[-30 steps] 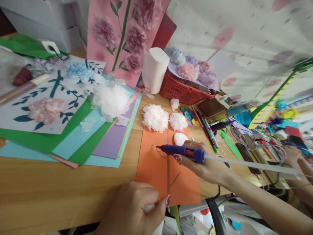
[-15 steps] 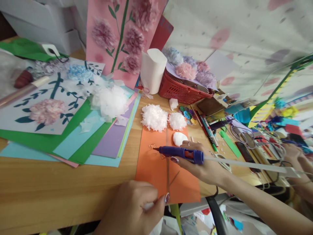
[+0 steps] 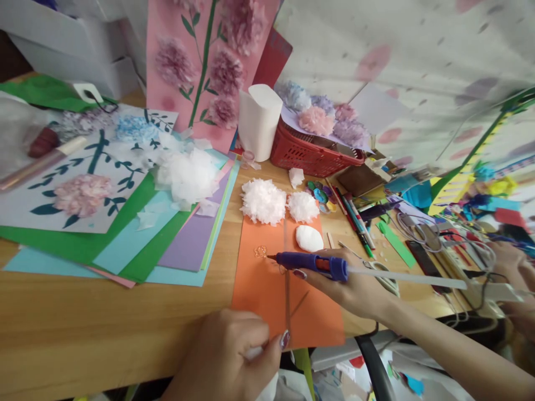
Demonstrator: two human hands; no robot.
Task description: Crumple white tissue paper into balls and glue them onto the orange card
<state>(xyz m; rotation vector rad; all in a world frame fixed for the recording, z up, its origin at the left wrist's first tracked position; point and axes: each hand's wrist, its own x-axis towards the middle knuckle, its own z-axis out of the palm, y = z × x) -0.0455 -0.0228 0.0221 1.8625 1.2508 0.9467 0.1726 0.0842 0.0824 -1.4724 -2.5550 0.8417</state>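
Note:
In my right hand point(image 3: 355, 289) is a blue hot glue gun point(image 3: 309, 264), a long translucent glue stick jutting from its back. The nozzle points left, just above or at a small patch of glue squiggles point(image 3: 261, 252) on an orange sheet of card point(image 3: 259, 295). Down the card runs a dark stem line with a short branch. Two fluffy white paper flowers point(image 3: 263, 200) sit at its far end, near a smooth white oval piece point(image 3: 309, 238). My left hand point(image 3: 234, 351) is closed by the card's near edge; something whitish shows between its fingers, too hidden to name.
Coloured paper sheets point(image 3: 184, 245) with white tissue pieces point(image 3: 188, 172) lie to the left. Behind stand a pink flower picture point(image 3: 167, 94), a white roll point(image 3: 259, 122) and a red basket point(image 3: 309, 153). Pens point(image 3: 355, 220), scissors point(image 3: 384, 278) and cables lie right, near another person's hands point(image 3: 510, 267).
My right hand has shifted the glue gun slightly right, and the glue patch at its tip now shows more fully. My left hand stays in place.

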